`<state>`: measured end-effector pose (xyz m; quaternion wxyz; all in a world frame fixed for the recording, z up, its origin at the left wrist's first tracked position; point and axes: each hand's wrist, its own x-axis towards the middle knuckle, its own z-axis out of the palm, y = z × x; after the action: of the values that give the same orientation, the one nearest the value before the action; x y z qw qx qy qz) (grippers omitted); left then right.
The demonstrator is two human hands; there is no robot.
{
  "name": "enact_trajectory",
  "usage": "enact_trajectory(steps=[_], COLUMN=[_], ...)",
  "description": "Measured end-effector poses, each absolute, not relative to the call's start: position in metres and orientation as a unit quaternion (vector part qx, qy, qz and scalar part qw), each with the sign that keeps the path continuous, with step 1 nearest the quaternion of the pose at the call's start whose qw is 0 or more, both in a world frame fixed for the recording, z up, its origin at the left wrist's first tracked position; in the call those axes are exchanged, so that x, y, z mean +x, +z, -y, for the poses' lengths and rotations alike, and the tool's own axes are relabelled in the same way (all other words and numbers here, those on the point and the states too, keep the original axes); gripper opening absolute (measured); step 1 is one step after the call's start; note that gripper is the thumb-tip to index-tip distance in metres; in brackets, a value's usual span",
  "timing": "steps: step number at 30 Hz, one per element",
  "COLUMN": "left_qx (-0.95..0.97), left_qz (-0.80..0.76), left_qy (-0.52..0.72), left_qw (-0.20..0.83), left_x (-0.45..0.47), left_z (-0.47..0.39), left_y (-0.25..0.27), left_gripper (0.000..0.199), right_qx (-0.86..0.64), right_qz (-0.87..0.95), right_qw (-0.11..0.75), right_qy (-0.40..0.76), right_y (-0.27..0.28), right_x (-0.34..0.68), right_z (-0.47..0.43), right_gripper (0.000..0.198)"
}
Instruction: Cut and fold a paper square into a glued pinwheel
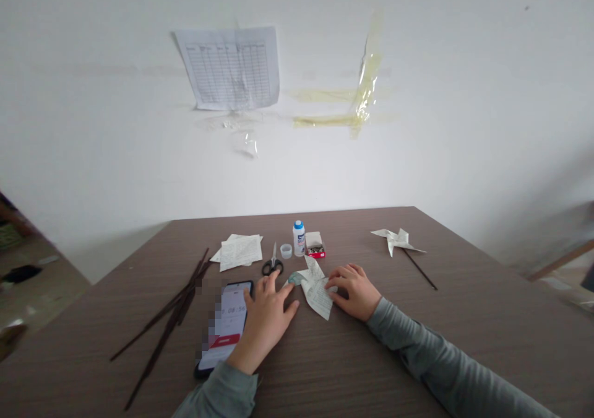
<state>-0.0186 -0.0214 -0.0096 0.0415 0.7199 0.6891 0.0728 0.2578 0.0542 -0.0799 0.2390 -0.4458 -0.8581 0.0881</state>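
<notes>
A paper pinwheel made from printed paper lies on the table between my hands. One of its folded blades, on the left, has a teal patch. My left hand is open with its fingers spread, and a fingertip reaches that teal blade. From the right side, my right hand has its bent fingers and thumb close together at the pinwheel's right edge, seemingly pinching it. Just beyond my left fingers lie black-handled scissors. Under my left wrist is a phone with a lit timer screen, partly covered.
Behind the pinwheel stand a white glue bottle with a blue cap, a small clear cup and a red box of pins. Paper sheets and dark sticks lie left. A pinwheel on a stick lies right.
</notes>
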Motion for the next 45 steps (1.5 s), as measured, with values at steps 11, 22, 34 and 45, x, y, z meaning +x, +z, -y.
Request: enact_trajectory(steps=[11, 22, 34, 45], left_qx=[0.725, 0.725, 0.73, 0.734], left_qz=[-0.681, -0.683, -0.68, -0.675], left_qy=[0.095, 0.074, 0.051, 0.046], left_qw=[0.042, 0.046, 0.048, 0.06], left_x=[-0.024, -0.024, -0.024, -0.028], left_z=[0.021, 0.019, 0.018, 0.019], left_y=[-0.009, -0.01, -0.016, -0.015], left_gripper=[0.047, 0.05, 0.06, 0.06], right_qx=[-0.446, -0.43, -0.429, -0.46], right_qz=[0.861, 0.848, 0.863, 0.869], right_qw=[0.224, 0.285, 0.255, 0.176], right_qy=[0.096, 0.121, 0.075, 0.045], right_y=[-0.078, -0.076, -0.048, -0.04], right_x=[0.259, 0.265, 0.225, 0.178], right_z=[-0.055, -0.078, -0.16, -0.174], right_gripper=[0.022, 0.043, 0.077, 0.099])
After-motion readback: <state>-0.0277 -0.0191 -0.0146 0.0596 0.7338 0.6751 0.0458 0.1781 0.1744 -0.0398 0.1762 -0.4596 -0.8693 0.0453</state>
